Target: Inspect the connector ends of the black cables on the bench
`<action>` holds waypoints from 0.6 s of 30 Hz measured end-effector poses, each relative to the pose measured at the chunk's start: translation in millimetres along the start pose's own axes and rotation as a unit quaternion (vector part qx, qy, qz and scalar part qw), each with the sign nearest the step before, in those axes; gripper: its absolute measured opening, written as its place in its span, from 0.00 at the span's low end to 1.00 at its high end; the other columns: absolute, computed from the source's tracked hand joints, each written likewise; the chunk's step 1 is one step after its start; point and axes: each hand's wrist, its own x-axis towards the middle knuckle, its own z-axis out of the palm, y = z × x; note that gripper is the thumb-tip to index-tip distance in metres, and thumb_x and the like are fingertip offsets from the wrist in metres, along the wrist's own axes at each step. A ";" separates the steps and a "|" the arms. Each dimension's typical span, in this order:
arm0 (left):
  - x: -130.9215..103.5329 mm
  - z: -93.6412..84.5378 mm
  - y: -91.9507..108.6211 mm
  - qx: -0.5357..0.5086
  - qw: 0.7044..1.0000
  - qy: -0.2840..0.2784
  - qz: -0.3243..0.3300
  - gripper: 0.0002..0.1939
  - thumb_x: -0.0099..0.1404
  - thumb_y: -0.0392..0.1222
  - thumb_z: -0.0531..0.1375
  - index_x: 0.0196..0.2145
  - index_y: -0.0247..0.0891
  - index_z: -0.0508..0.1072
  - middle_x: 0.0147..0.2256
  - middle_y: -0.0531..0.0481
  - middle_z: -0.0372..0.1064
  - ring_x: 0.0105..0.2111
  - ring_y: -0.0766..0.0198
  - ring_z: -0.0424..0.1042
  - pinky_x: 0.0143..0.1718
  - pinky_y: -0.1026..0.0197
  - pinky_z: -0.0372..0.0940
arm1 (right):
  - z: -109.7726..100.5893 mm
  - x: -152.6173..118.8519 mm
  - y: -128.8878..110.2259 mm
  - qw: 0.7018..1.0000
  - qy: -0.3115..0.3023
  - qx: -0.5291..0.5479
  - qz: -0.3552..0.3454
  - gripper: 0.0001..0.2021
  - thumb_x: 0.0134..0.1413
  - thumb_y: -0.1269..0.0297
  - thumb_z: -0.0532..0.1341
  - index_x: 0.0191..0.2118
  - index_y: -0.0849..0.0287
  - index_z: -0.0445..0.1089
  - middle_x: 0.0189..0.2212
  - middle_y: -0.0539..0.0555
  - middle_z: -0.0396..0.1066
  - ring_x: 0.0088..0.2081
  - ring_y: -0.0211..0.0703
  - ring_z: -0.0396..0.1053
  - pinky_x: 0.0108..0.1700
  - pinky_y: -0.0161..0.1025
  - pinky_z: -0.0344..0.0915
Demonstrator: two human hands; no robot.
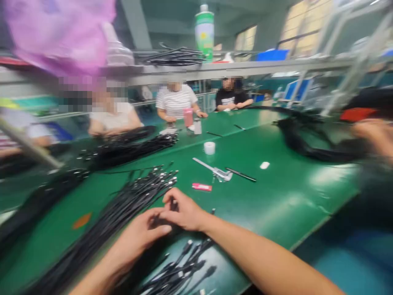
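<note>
Both of my hands meet low over the green table, just right of a long bundle of black cables (119, 205) with metal-tipped plugs. My right hand (187, 211) is closed, its fingers curled round a dark piece that looks like the end of a black cable (174, 205). Fingers bent, my left hand (138, 233) touches the right one and closes on the same dark cable; its grip is partly hidden and blurred. Below them lies a second group of black cables (187, 266) with small plugs.
Beyond my hands lie a red-pink marked piece (202, 187), a caliper (213, 169), a black pen (241, 174), a white tape roll (209, 148) and a small white piece (264, 165). More cable bundles (135, 149) lie left. Several people sit around the table under a shelf (245, 65).
</note>
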 end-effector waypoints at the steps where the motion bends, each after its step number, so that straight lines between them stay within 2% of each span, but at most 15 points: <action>1: -6.8 -7.0 -2.2 -0.004 1.000 0.001 -0.016 0.24 0.55 0.50 0.70 0.46 0.34 0.75 0.40 0.47 0.76 0.41 0.55 0.72 0.45 0.55 0.66 | 0.4 -1.3 0.2 1.000 -0.006 0.000 -0.002 0.14 0.55 0.63 0.66 0.43 0.57 0.62 0.29 0.44 0.64 0.29 0.34 0.61 0.35 0.34 0.61; 4: -10.1 -11.0 -8.2 -0.027 0.999 -0.016 -0.031 0.21 0.55 0.49 0.69 0.42 0.32 0.76 0.39 0.47 0.76 0.40 0.57 0.71 0.44 0.58 0.64 | -4.5 -8.0 -5.5 1.000 -0.008 -0.001 0.005 0.13 0.57 0.60 0.65 0.42 0.57 0.61 0.31 0.46 0.64 0.31 0.35 0.62 0.37 0.35 0.62; 7: -7.8 -6.1 -15.0 -0.033 0.999 -0.022 0.008 0.16 0.58 0.47 0.68 0.39 0.33 0.74 0.39 0.48 0.75 0.42 0.59 0.71 0.47 0.58 0.63 | -3.4 -12.5 -15.1 1.000 -0.001 0.004 0.017 0.15 0.56 0.57 0.66 0.41 0.56 0.61 0.31 0.47 0.65 0.32 0.36 0.62 0.37 0.36 0.62; 8: -8.3 -4.8 -17.2 -0.049 0.998 -0.035 0.012 0.15 0.59 0.47 0.67 0.39 0.33 0.73 0.38 0.48 0.74 0.40 0.60 0.71 0.46 0.58 0.64 | -1.5 -13.1 -17.6 1.000 0.000 0.006 0.021 0.15 0.55 0.57 0.66 0.42 0.56 0.61 0.31 0.46 0.65 0.31 0.36 0.63 0.36 0.36 0.62; 10: -10.9 -3.4 -20.8 -0.102 0.991 -0.083 -0.012 0.18 0.62 0.49 0.66 0.42 0.34 0.70 0.34 0.48 0.74 0.32 0.62 0.73 0.37 0.59 0.67 | 2.7 -13.6 -20.5 0.999 0.003 0.014 0.029 0.16 0.55 0.59 0.66 0.45 0.56 0.62 0.31 0.46 0.65 0.31 0.36 0.63 0.37 0.36 0.62; 12: -13.5 -3.6 -22.4 -0.146 0.980 -0.125 -0.043 0.21 0.61 0.51 0.66 0.45 0.34 0.67 0.31 0.48 0.73 0.23 0.66 0.70 0.26 0.63 0.65 | 6.0 -13.5 -21.1 0.999 0.011 0.038 0.035 0.22 0.54 0.60 0.67 0.50 0.56 0.60 0.31 0.46 0.66 0.32 0.37 0.65 0.38 0.37 0.63; 14: -14.9 -5.3 -22.0 -0.154 0.979 -0.128 -0.042 0.22 0.60 0.51 0.67 0.44 0.33 0.67 0.28 0.49 0.72 0.19 0.69 0.67 0.21 0.67 0.60 | 7.9 -13.3 -19.7 0.994 0.027 0.093 0.044 0.31 0.51 0.60 0.69 0.57 0.55 0.56 0.32 0.47 0.66 0.34 0.38 0.66 0.40 0.38 0.65; 16: -15.2 -8.1 -20.2 -0.144 0.983 -0.115 -0.013 0.19 0.61 0.50 0.66 0.41 0.33 0.69 0.27 0.50 0.71 0.19 0.71 0.65 0.21 0.68 0.59 | 9.3 -13.3 -17.7 0.984 0.048 0.159 0.059 0.39 0.47 0.58 0.72 0.61 0.54 0.53 0.36 0.49 0.67 0.37 0.38 0.68 0.42 0.38 0.66; 18: -15.5 -11.4 -18.7 -0.118 0.987 -0.109 0.017 0.16 0.62 0.49 0.65 0.39 0.33 0.71 0.28 0.50 0.71 0.21 0.70 0.65 0.23 0.67 0.61 | 11.6 -14.5 -16.5 0.977 0.030 0.195 0.076 0.42 0.43 0.55 0.74 0.62 0.53 0.55 0.44 0.53 0.67 0.42 0.40 0.69 0.44 0.39 0.68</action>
